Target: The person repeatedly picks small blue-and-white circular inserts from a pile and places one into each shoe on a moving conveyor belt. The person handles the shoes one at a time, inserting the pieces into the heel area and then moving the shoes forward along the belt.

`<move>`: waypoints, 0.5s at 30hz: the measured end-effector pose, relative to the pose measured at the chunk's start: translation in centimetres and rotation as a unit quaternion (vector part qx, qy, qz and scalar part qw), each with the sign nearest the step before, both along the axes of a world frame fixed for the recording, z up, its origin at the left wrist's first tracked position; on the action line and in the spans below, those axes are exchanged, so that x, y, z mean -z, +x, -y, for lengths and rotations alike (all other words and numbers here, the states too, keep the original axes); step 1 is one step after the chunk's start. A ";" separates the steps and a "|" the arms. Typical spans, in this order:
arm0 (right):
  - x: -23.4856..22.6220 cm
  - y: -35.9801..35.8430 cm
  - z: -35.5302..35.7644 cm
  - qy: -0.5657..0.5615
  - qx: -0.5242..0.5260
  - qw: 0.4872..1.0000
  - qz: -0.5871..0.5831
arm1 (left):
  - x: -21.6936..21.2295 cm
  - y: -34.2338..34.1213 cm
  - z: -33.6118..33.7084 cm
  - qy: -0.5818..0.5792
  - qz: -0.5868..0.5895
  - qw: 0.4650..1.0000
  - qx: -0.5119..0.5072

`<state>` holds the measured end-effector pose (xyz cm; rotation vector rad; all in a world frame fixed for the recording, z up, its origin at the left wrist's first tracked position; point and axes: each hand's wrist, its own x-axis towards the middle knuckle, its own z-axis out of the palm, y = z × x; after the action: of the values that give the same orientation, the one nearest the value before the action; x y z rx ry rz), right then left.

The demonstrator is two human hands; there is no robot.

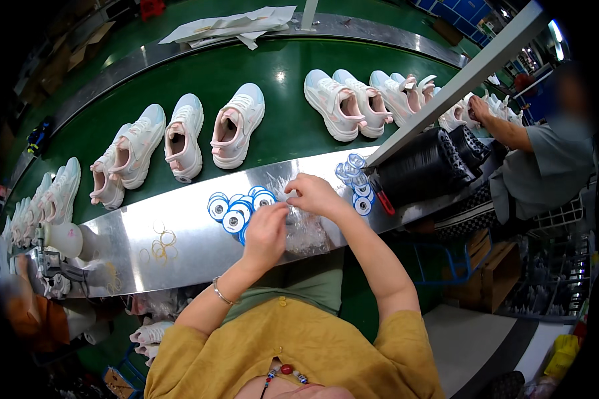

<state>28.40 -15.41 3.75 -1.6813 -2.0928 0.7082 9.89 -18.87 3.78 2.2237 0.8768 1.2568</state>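
Left hand [265,234] and right hand [315,195] are meeting at 1 clear plastic heap [306,238] on the surface [193,249], fingers curling nearly closed, can't tell holding what, 2 blue-rimmed tag piles [233,221] flanking.

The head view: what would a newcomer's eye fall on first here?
Probably the pale sneakers with pink linings, lined up across the green surface beyond the metal ledge. Nearer the middle, the person's left hand and right hand come close together over the ledge, by clear plastic. Just left of them, a pile of round, blue-rimmed white tags stands out against the metal.
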 end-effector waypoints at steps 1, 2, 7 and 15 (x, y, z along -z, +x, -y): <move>0.4 -0.2 -0.1 0.000 -0.007 0.999 0.033 | -0.1 0.6 0.6 0.013 -0.007 1.000 0.010; 0.8 -0.1 -0.1 0.006 0.005 0.999 0.042 | -0.1 1.1 1.0 0.009 -0.011 1.000 0.025; 1.4 2.6 0.3 -0.020 0.079 0.993 -0.089 | 1.1 2.4 2.9 -0.010 -0.042 0.997 0.063; 1.7 5.6 1.6 -0.069 0.208 0.883 -0.414 | 1.9 6.1 3.0 -0.001 -0.192 0.979 0.060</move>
<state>34.03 -16.98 2.09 -1.4371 -1.0703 1.1751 15.97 -21.85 1.85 2.5222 0.8591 0.7817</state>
